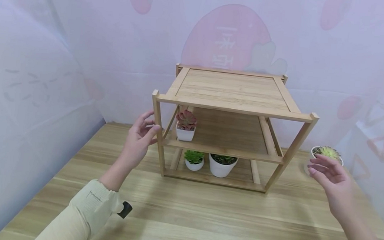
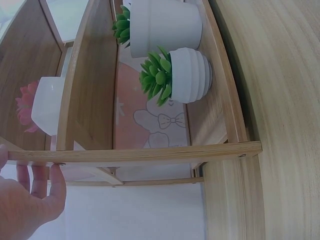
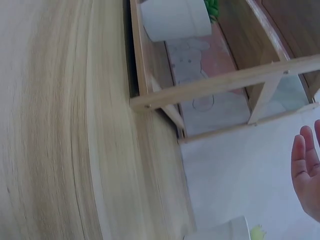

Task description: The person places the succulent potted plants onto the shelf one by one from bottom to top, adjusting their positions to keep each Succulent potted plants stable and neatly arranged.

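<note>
A wooden tiered shelf [image 1: 234, 89] stands on the table. My left hand [image 1: 138, 136] grips its left front post, with the thumb at the front edge and other fingers partly hidden behind the wood. A red succulent in a white square pot [image 1: 185, 129] sits at the left of the middle tier. On the bottom tier are a small green succulent in a ribbed white pot [image 2: 191, 75] and a larger white pot with a green plant [image 1: 222, 166]. My right hand [image 1: 336, 184] hovers with loosely bent fingers, holding nothing, overlapping a yellow-green potted succulent [image 1: 330, 152] in the head view.
The wood-grain table [image 1: 185, 212] extends in front of the shelf. A pale printed cloth [image 1: 134, 38] hangs behind it and along both sides. The yellow-green succulent stands apart from the shelf, near the table's right side.
</note>
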Tool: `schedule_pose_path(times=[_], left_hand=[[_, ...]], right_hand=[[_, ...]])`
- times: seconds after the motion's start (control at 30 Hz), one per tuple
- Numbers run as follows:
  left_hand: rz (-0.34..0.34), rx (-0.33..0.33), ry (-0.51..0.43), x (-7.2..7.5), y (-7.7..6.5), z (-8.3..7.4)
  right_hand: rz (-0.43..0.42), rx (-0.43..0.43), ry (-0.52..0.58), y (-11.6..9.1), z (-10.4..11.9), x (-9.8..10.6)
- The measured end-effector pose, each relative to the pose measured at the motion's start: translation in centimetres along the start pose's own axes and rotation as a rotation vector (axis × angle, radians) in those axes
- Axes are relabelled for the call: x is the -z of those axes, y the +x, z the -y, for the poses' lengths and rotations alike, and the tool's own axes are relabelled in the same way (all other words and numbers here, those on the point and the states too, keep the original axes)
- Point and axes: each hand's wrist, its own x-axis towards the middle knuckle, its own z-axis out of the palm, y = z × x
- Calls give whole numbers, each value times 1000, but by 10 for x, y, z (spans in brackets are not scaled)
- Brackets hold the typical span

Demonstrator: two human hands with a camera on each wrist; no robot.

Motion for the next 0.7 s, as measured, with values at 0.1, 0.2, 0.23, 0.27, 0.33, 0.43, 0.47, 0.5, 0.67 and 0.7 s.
schedule_pose_path(times=[0.1,0.2,0.23,0.27,0.33,0.43,0.47,0.5,0.67,0.7], left_hand=[[-1,4,-6,0,0,0],[-1,6,-11,0,1,0],[-2,6,-10,0,1,0],[-3,5,-10,0,1,0],[-4,4,-7,0,1,0],[-6,3,-4,0,0,-1],[-6,3,-2,0,0,0],[-5,3,-2,0,0,0],[0,-1,-7,0,0,0],[-1,-2,-8,0,0,0]], right_hand=[[-20,-8,15,1,-1,8],[-45,-7,36,2,-3,16],[-58,-3,41,2,-4,18],[-68,-3,45,2,-4,21],[-87,-7,52,3,-6,26],[-114,-21,50,2,-7,34],[-121,-24,45,2,-8,37],[-128,-28,45,1,-8,40],[-164,-38,17,0,-9,50],[-177,-45,8,1,-9,52]])
